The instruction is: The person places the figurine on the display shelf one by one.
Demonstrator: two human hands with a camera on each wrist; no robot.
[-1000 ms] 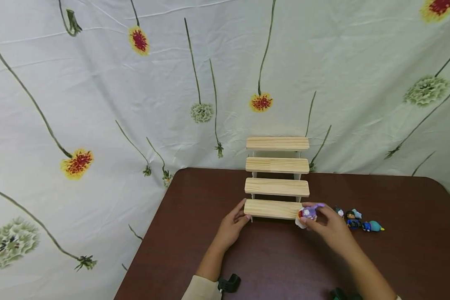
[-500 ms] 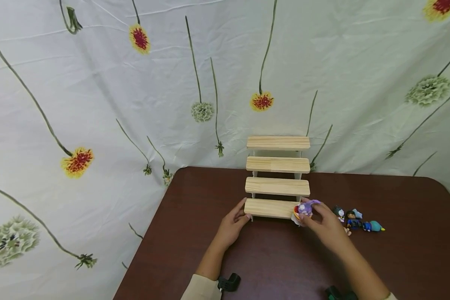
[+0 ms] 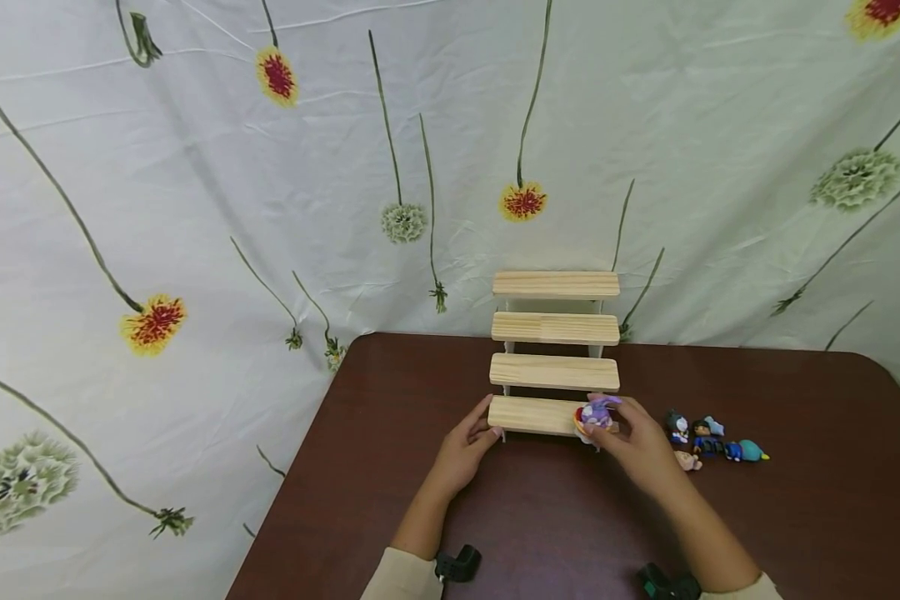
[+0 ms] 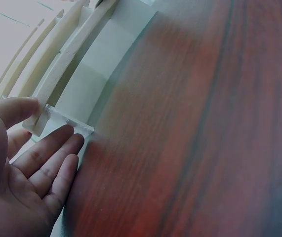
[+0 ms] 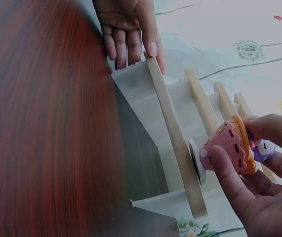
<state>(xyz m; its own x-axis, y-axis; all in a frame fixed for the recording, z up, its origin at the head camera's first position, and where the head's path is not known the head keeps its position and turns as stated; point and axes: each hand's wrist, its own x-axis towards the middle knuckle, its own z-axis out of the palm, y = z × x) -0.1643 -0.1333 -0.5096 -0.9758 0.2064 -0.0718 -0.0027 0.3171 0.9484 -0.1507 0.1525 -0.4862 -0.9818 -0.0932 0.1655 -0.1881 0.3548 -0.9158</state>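
A four-step wooden display stand [image 3: 536, 414] with white side supports stands at the back of the dark table. My left hand [image 3: 459, 454] pinches the left end of its lowest step; in the left wrist view the thumb lies on the step, with the other fingers [image 4: 52, 170] extended below. At the right end of that step, my right hand [image 3: 641, 446] holds a toy figurine [image 5: 227, 148] between thumb and fingers. It has a purple long-eared top, a pink and orange cup-shaped body and a round white base, which is right at the step's surface.
Right of the stand lie several small figurines: a dark-and-white one [image 3: 677, 426], one in blue with black hair [image 3: 705, 437], a blue-teal one [image 3: 747, 452] and a pale pink one [image 3: 687, 461]. A white flowered cloth [image 3: 315, 167] hangs behind the table [image 3: 555, 517].
My right hand has moved left with the figurine, from beside the lowest step's right end to over it. The pale pink figurine has come into view. My left hand stays put.
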